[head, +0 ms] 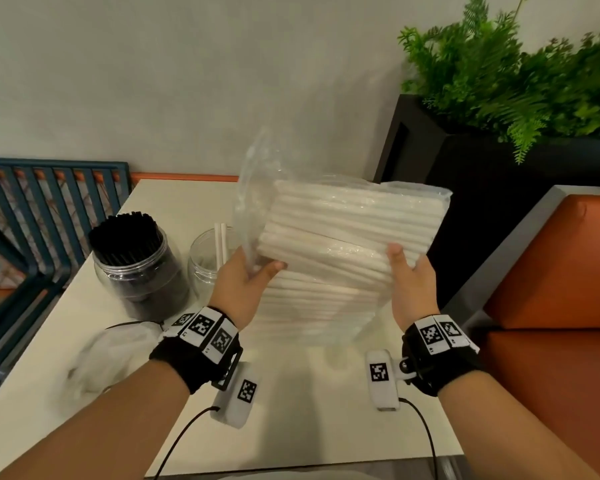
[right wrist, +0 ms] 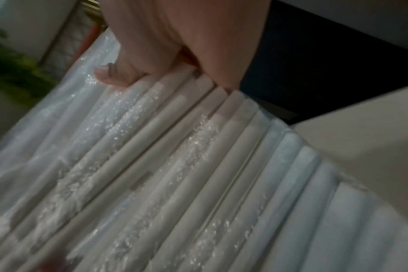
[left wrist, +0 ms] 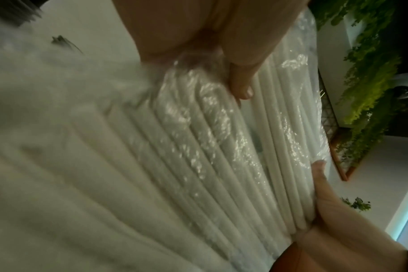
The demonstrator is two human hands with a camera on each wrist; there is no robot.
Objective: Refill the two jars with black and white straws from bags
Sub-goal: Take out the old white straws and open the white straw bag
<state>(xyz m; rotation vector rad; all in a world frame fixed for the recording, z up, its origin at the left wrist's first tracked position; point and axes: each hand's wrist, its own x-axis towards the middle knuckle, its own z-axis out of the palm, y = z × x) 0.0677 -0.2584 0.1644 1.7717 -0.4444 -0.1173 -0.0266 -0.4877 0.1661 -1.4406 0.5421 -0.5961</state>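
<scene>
A clear plastic bag of white straws (head: 354, 220) is held up over the table, tilted, with its open flap rising at the left end. My left hand (head: 257, 271) grips that left end, thumb on top. My right hand (head: 409, 271) grips the right edge, thumb on top and fingers underneath. The left wrist view shows the bag (left wrist: 198, 147) with my left thumb (left wrist: 242, 88) pressed on it. In the right wrist view the bag (right wrist: 175, 165) fills the frame. A jar full of black straws (head: 139, 258) stands at the left. Beside it is a clear jar (head: 205, 261) holding two white straws.
More white straws in plastic (head: 309, 306) lie on the cream table (head: 291, 427) under the lifted bag. A crumpled empty bag (head: 108, 355) lies front left. A black planter with ferns (head: 499, 188) and an orange bench (head: 551, 265) stand at the right, and a slatted chair (head: 49, 209) at the left.
</scene>
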